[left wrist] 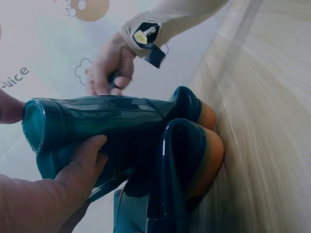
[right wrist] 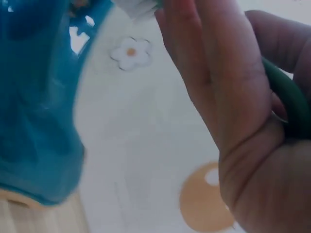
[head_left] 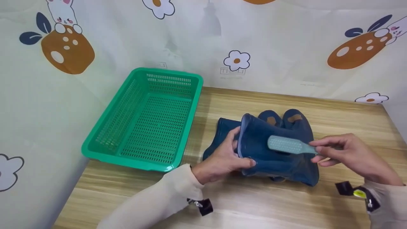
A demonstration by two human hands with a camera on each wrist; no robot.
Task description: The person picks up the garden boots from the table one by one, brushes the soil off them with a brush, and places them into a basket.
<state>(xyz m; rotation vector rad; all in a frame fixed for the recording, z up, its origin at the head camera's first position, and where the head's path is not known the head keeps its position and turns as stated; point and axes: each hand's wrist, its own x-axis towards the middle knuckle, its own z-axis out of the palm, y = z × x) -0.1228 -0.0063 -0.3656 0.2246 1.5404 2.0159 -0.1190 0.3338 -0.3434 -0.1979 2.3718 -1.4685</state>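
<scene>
A dark blue rain boot [head_left: 260,127] lies on its side, its opening toward the left. My left hand [head_left: 222,156] grips the rim of that opening, thumb on the outside of the shaft. Partly hidden behind it is a second matching boot [head_left: 224,128]; orange-tan soles show in the left wrist view. My right hand [head_left: 343,152] holds a pale green scrub brush [head_left: 286,145] by its handle. The brush head overlaps the gripped boot's shaft in the head view. White bristles [right wrist: 136,7] show at the top of the right wrist view.
Left of the boots stands a green plastic basket [head_left: 159,124] with slotted walls and nothing in it. The wooden tabletop [head_left: 254,206] runs under everything. A patterned cloth backdrop [head_left: 279,47] rises behind and at the left side.
</scene>
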